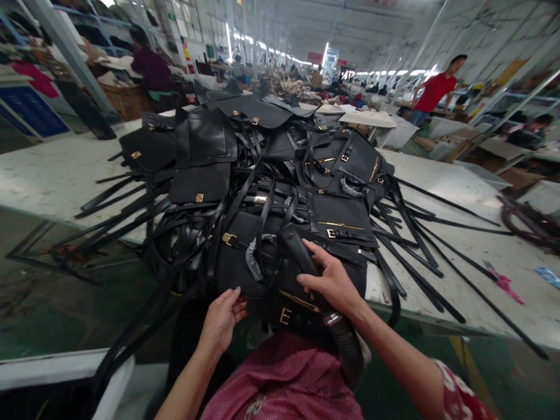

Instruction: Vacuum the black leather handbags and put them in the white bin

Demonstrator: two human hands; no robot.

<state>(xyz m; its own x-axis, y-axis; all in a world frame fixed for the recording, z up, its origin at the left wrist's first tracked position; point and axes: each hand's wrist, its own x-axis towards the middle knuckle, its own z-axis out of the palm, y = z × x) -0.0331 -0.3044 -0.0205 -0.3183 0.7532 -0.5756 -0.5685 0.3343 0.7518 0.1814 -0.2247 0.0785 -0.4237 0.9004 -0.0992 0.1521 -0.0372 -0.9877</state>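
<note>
A black leather-look bag (271,306) with a gold zip and a gold buckle lies at the table's near edge, against my lap. The fingers of my left hand (222,319) are closed on its left edge. My right hand (332,280) grips a black tube-shaped nozzle (294,248) that slants across the bag. A ribbed black hose (345,344) runs from the nozzle's lower end down beside my apron (284,379). Just beyond my left hand is another black bag (234,265), with a gold clasp and a plastic-wrapped handle (254,262).
Black bags (201,137) pile up across the white table (437,175), their straps (420,251) trailing over both sides. Pink-handled scissors (507,286) lie at right. A white bin (118,379) stands low at left. A person in red (437,90) is behind on the right.
</note>
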